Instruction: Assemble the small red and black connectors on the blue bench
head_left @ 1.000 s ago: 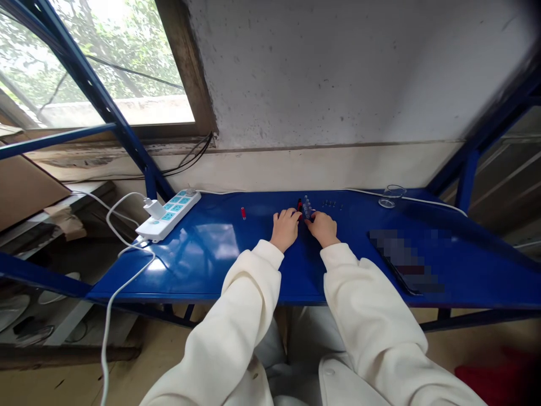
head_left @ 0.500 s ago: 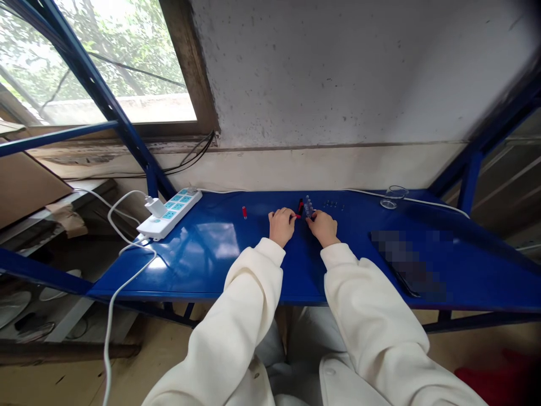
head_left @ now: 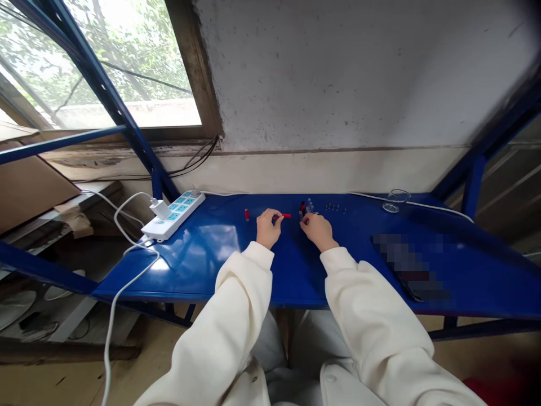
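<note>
My left hand (head_left: 267,229) is closed, pinching a small red tube (head_left: 287,215) that points to the right. Across a short gap, my right hand (head_left: 320,230) has its fingertips pinched on a small clear tube (head_left: 301,215), partly covered by the fingers. Just behind the right hand stands a cluster of clear tubes (head_left: 310,205), with small red-and-black pieces (head_left: 302,207) at its left. To the left of my left hand, another red tube (head_left: 247,215) stands upright on the blue table (head_left: 291,270).
Several tiny pieces (head_left: 333,207) lie right of the cluster. Farther right are a clear round container (head_left: 398,196) and a dark, blurred flat object (head_left: 401,265). A white power strip (head_left: 173,217) with a cable sits at the table's left end.
My left hand has drawn back to the left with the red tube, widening the gap between the hands. The right hand has shifted slightly left, and a clear tube now shows at its fingertips.
</note>
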`<control>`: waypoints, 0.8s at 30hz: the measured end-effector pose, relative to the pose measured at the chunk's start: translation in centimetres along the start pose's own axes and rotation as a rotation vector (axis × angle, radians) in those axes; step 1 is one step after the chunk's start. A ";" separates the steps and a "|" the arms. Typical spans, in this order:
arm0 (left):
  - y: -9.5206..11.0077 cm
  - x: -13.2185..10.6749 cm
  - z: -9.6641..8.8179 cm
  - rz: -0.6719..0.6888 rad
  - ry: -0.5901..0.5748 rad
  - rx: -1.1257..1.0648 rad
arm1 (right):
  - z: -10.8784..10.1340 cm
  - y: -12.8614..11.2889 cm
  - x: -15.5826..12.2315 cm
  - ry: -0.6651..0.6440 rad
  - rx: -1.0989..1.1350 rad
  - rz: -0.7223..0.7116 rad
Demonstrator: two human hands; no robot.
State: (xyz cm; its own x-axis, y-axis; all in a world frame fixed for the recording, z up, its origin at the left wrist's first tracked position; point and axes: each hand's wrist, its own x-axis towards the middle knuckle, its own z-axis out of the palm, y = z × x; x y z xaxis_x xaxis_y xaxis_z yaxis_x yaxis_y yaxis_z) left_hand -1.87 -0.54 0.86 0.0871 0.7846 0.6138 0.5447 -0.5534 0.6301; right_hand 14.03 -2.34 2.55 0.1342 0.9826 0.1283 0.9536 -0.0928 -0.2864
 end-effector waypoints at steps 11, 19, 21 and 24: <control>-0.3 -0.2 0.2 -0.003 0.029 -0.071 | 0.8 -2.4 -0.8 -0.071 -0.026 -0.164; -0.2 -0.3 0.2 -0.028 -0.037 -0.108 | 0.9 -1.6 -0.9 -0.039 -0.005 -0.087; -0.3 -0.3 0.2 -0.034 -0.039 -0.125 | 1.0 -1.4 -0.9 -0.029 -0.003 -0.076; -0.3 -0.3 0.3 -0.042 -0.053 -0.147 | 1.1 -1.3 -0.8 -0.019 -0.011 -0.070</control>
State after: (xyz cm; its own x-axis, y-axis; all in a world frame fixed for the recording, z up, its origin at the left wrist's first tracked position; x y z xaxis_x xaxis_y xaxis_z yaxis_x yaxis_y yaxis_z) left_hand -1.87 -0.52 0.33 0.1127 0.8192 0.5623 0.4208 -0.5520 0.7199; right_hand 12.41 -2.86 1.75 0.0622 0.9896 0.1297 0.9634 -0.0256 -0.2667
